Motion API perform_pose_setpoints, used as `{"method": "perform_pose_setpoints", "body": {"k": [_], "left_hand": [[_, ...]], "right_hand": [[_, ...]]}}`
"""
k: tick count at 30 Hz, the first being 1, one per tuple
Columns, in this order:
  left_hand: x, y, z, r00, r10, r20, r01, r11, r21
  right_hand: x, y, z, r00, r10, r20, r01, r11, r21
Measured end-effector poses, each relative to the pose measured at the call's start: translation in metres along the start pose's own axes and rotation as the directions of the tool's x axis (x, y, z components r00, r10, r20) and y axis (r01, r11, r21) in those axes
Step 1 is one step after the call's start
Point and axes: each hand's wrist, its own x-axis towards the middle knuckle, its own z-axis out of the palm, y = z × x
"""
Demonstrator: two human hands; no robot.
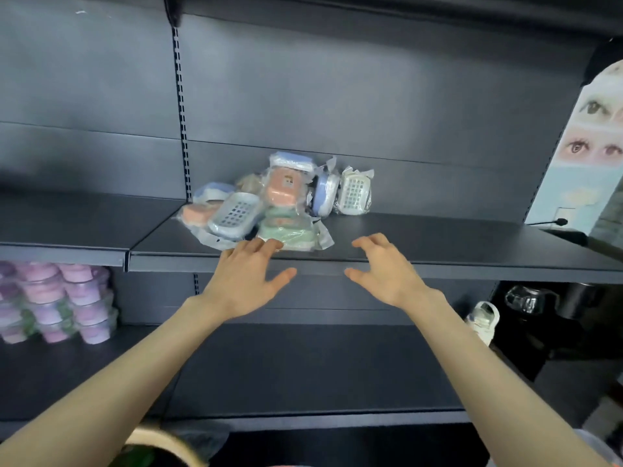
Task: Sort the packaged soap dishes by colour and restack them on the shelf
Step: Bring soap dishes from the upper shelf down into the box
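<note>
— Where do my hands sit?

— Both reach up from below. Your left hand is released, fingers straight and grasping nothing. Its fingertips lie at the wrap of the green soap dish; I cannot tell whether they touch it. Your right hand hovers over the front edge of the shelf, fingers loosely bent, empty, apart from the pile.

— And the dishes?

— One loose heap on that shelf, each in clear wrap. The green one lies flat at the front, nearest you. Just left of it, the grid-bottomed blue soap dish tilts up, with the orange soap dish beside it. Above the green one sits the pink soap dish, with the pale blue soap dish on top. Further right, the upright blue soap dish stands on edge, and the white soap dish is beside it, near the back panel.
</note>
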Motion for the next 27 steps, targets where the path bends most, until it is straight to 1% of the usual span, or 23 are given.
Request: {"method": "perform_pose_setpoints", "body": {"k": [4,8,11,14,16,18,20,22,24,27], "left_hand": [[0.033,-0.017,0.010,0.996,-0.084,-0.033,0.084,0.996,-0.002],[0.064,-0.035,0.024,0.975,-0.206,-0.080,0.201,0.978,-0.062],[0.084,-0.048,0.036,0.929,-0.349,-0.123,0.336,0.935,-0.114],[0.106,-0.063,0.049,0.880,-0.442,-0.175,0.430,0.897,-0.104],[0.118,-0.073,0.054,0.842,-0.505,-0.189,0.492,0.863,-0.113],[0.127,-0.084,0.059,0.810,-0.565,-0.160,0.547,0.825,-0.143],[0.133,-0.094,0.062,0.792,-0.601,-0.103,0.580,0.795,-0.179],[0.136,-0.100,0.065,0.784,-0.615,-0.086,0.593,0.783,-0.187],[0.136,-0.102,0.067,0.776,-0.624,-0.097,0.604,0.778,-0.173],[0.133,-0.103,0.069,0.769,-0.633,-0.089,0.607,0.767,-0.209]], "right_hand": [[0.054,0.002,0.013,0.996,-0.083,-0.015,0.084,0.995,0.051],[0.107,0.005,0.030,0.984,-0.180,0.009,0.177,0.977,0.119],[0.143,0.009,0.045,0.969,-0.243,0.048,0.233,0.959,0.160],[0.176,0.011,0.058,0.957,-0.281,0.077,0.262,0.945,0.194],[0.193,0.011,0.066,0.949,-0.298,0.105,0.269,0.936,0.228],[0.206,0.012,0.074,0.936,-0.316,0.155,0.267,0.925,0.272],[0.213,0.015,0.081,0.924,-0.315,0.216,0.225,0.907,0.356],[0.216,0.020,0.085,0.926,-0.299,0.230,0.187,0.893,0.409],[0.220,0.027,0.087,0.938,-0.276,0.209,0.181,0.905,0.384],[0.219,0.035,0.086,0.955,-0.210,0.211,0.135,0.937,0.321]]}}
